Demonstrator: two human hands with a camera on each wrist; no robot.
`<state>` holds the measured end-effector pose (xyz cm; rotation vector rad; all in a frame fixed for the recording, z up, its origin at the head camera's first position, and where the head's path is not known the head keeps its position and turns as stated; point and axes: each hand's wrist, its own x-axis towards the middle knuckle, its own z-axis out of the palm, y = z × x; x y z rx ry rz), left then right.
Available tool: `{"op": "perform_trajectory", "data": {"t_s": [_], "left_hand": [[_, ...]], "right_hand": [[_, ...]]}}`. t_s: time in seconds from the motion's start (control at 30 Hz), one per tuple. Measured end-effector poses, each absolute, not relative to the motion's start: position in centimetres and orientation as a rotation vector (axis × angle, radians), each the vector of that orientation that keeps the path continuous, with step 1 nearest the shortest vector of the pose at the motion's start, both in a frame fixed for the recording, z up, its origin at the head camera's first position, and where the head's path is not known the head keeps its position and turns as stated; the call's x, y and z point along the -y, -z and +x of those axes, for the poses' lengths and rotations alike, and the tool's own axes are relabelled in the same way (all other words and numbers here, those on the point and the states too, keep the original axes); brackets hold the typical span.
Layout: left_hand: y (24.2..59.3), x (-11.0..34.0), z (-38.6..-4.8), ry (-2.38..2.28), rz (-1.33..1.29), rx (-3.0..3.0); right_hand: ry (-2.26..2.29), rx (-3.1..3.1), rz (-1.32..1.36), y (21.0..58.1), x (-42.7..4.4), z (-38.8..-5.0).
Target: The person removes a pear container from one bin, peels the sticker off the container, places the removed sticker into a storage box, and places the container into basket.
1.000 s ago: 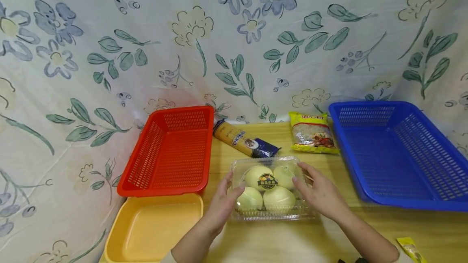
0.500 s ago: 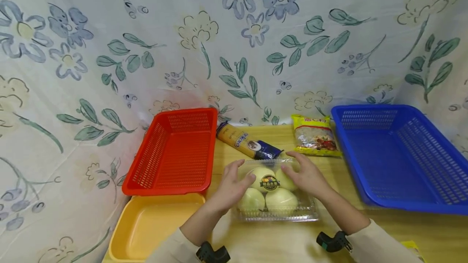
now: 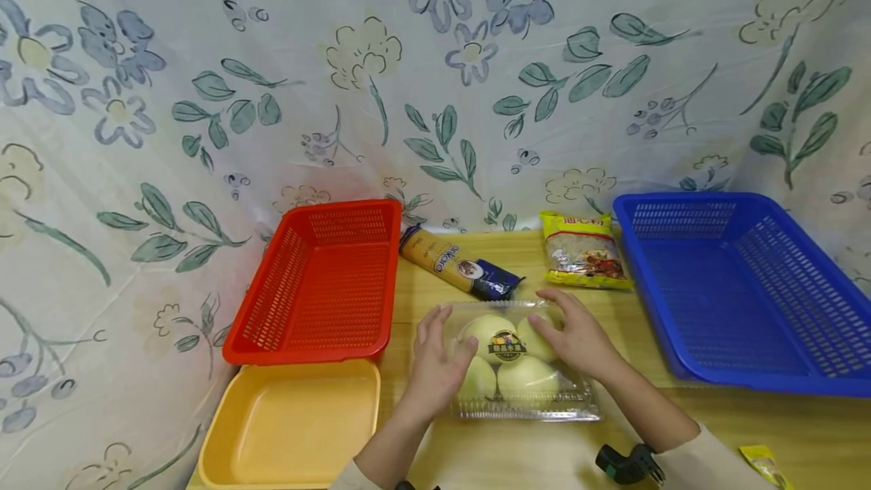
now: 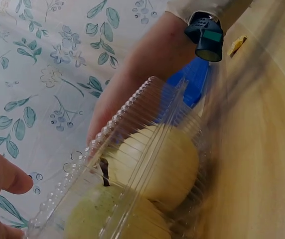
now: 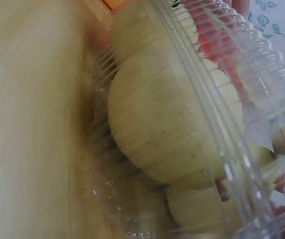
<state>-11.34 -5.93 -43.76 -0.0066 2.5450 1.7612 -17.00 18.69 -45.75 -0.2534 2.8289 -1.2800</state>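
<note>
A clear plastic clamshell box [image 3: 520, 399] of pale yellow-green pears [image 3: 527, 378] lies on the wooden table, its lid down and a dark round label [image 3: 506, 346] on top. At its left side, my left hand [image 3: 435, 365] touches the box, thumb spread over the lid. In the left wrist view that thumb [image 4: 15, 179] stands a little apart from the plastic. My right hand [image 3: 578, 335] is over the far right corner, fingers spread and thumb above the lid. The right wrist view shows pears [image 5: 167, 114] through the ribbed side; the right fingers are mostly hidden there.
On the left, a red basket [image 3: 309, 358] stands behind a yellow tub [image 3: 306, 429]. A blue basket [image 3: 748, 383] is at right. A blue-and-gold packet [image 3: 452, 263] and a yellow-edged bag [image 3: 585, 248] lie behind the box. A small yellow sachet [image 3: 764, 463] lies at lower right.
Both hands have come from the box's sides to lie higher over its far corners, thumbs above the lid. The box has slid slightly right and nearer.
</note>
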Motion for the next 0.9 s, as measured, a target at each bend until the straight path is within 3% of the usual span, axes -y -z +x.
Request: {"op": "perform_trajectory", "data": {"t_s": [0.5,0.9], "left_hand": [[45.1,4.5,-11.3,-1.525,0.161,-2.823],[43.7,2.0,-13.3,-0.717,1.026,-3.029]], "right_hand": [[1.347,-2.785,-0.206,45.9,-19.9,-14.7],[1.428,-2.734,-0.192,46.1,-20.1,-14.4]]}}
